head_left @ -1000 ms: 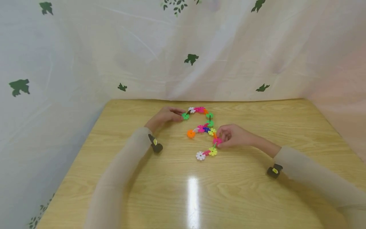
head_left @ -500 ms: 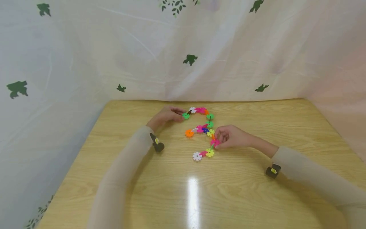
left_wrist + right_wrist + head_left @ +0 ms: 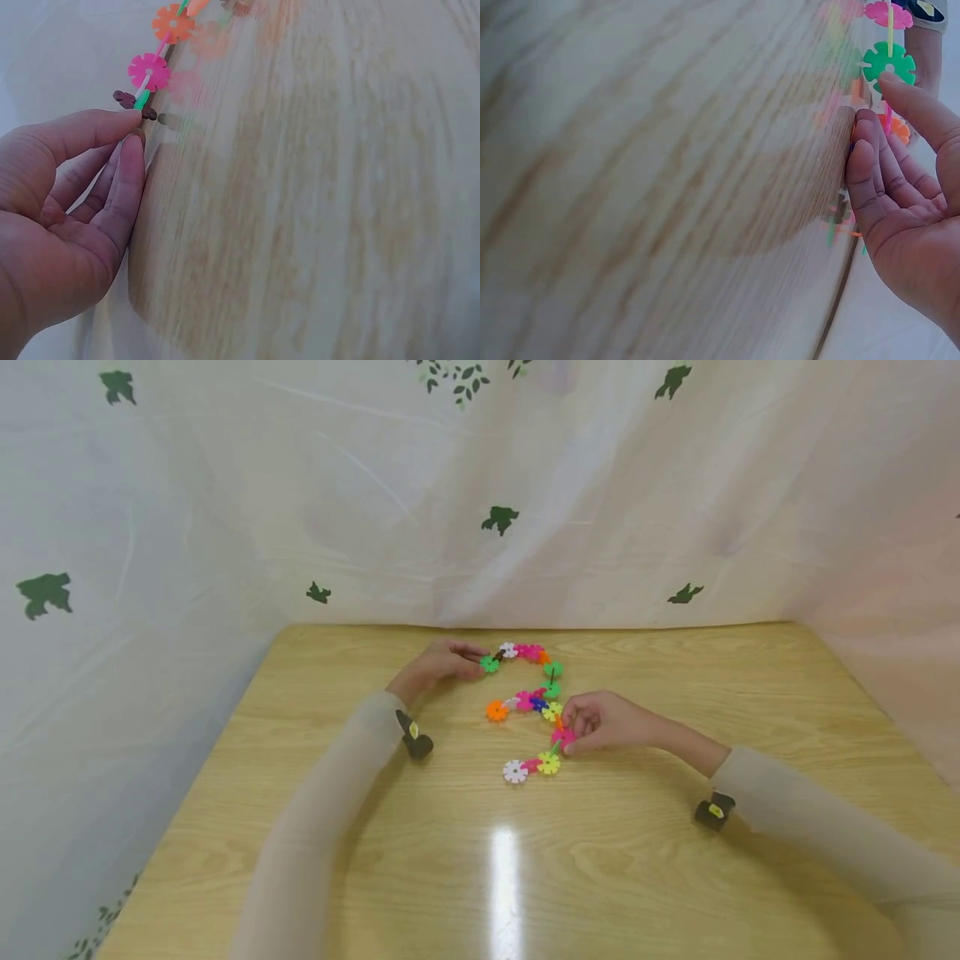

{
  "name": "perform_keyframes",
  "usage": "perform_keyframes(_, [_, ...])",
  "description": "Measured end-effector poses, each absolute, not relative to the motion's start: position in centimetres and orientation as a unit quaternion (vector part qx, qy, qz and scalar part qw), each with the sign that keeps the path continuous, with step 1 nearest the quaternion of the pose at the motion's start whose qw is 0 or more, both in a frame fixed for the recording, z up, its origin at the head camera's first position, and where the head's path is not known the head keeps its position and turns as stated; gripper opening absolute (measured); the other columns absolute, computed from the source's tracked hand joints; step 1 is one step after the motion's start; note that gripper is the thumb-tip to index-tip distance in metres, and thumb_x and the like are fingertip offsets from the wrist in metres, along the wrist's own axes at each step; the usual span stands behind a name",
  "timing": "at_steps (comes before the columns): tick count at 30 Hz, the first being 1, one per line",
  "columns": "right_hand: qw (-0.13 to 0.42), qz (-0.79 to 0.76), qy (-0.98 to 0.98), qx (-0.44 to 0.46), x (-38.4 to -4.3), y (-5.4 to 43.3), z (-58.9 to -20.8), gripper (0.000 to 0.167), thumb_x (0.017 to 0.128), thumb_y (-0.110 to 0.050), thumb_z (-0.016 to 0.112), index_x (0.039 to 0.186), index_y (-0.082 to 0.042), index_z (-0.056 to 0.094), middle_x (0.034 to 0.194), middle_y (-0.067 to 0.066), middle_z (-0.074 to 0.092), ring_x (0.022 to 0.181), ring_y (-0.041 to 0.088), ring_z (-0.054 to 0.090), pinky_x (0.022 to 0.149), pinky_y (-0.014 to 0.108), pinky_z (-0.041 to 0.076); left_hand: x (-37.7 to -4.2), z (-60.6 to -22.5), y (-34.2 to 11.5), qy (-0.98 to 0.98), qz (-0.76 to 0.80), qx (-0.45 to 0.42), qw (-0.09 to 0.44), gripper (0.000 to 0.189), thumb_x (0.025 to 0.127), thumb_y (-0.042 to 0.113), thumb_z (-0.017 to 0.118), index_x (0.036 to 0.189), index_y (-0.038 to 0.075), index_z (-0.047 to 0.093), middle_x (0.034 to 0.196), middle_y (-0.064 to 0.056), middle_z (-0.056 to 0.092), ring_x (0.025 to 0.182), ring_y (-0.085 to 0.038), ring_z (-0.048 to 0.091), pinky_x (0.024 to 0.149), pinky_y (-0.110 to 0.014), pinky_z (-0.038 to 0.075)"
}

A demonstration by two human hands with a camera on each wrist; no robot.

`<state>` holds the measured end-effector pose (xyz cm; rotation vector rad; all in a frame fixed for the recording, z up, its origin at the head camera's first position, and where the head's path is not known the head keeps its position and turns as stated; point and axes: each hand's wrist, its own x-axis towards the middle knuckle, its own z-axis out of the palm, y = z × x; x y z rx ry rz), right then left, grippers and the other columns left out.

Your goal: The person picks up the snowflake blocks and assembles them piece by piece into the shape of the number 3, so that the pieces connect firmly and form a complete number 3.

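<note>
A chain of interlocking snowflake discs (image 3: 526, 700) in several colours lies on the table, shaped like a figure 3. At its upper left end, my left hand (image 3: 442, 665) pinches a green disc (image 3: 489, 664) between thumb and finger; the left wrist view shows that disc edge-on by the fingertips. My right hand (image 3: 611, 721) holds the chain at a pink disc (image 3: 562, 737) on the lower right bend. In the right wrist view its thumb touches a green disc (image 3: 889, 66). An orange disc (image 3: 497, 711) ends the middle arm, and a white disc (image 3: 515, 772) ends the bottom one.
The wooden table (image 3: 420, 860) ends at a pale curtain (image 3: 375, 527) with green bird prints, close behind the chain. Both sleeved forearms carry a black wrist camera (image 3: 417, 743). A bright reflection shows on the front of the tabletop.
The lower part of the chain has shifted slightly left, together with my right hand. My left hand stays almost in place at the green end disc.
</note>
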<state>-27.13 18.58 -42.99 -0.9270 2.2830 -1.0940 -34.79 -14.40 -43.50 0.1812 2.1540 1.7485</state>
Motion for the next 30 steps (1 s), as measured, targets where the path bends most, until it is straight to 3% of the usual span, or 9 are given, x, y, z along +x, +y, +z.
perform_keyframes(9, [0.220, -0.390, 0.830, -0.333, -27.32, 18.82, -42.77, 0.029, 0.083, -0.012, 0.084, 0.101, -0.002, 0.064, 0.079, 0.006, 0.069, 0.067, 0.011, 0.058, 0.060, 0.020, 0.049, -35.01, -43.71, -14.38, 0.775, 0.607, 0.067, 0.164, 0.046, 0.086, -0.002, 0.075, 0.131, -0.001, 0.066, 0.113, -0.009, 0.072, 0.089, -0.010, 0.067, 0.085, -0.022, 0.059])
perform_keyframes(21, [0.225, -0.392, 0.828, -0.331, -27.67, 19.02, -43.05, 0.031, 0.082, -0.012, 0.085, 0.102, -0.002, 0.064, 0.080, 0.007, 0.068, 0.068, 0.012, 0.059, 0.060, 0.020, 0.050, -35.28, -43.98, -14.19, 0.758, 0.628, 0.059, 0.165, 0.043, 0.089, -0.005, 0.071, 0.132, -0.004, 0.063, 0.108, -0.007, 0.070, 0.088, -0.009, 0.067, 0.082, -0.020, 0.060])
perform_keyframes(26, [0.231, -0.394, 0.827, -0.328, -27.66, 18.96, -43.01, 0.032, 0.083, -0.013, 0.085, 0.103, -0.002, 0.064, 0.081, 0.006, 0.068, 0.068, 0.011, 0.058, 0.060, 0.020, 0.049, -35.39, -44.15, -14.11, 0.745, 0.644, 0.042, 0.169, 0.039, 0.094, -0.003, 0.067, 0.132, -0.007, 0.062, 0.124, -0.019, 0.068, 0.085, -0.007, 0.068, 0.080, -0.020, 0.061])
perform_keyframes(30, [0.241, -0.395, 0.823, -0.330, -27.66, 18.97, -42.75, 0.033, 0.084, -0.014, 0.084, 0.106, -0.002, 0.062, 0.081, 0.005, 0.068, 0.068, 0.012, 0.058, 0.060, 0.021, 0.049, -35.47, -44.22, -14.05, 0.742, 0.647, 0.036, 0.171, 0.036, 0.097, 0.002, 0.066, 0.132, -0.006, 0.063, 0.133, -0.022, 0.064, 0.085, -0.007, 0.069, 0.078, -0.019, 0.060])
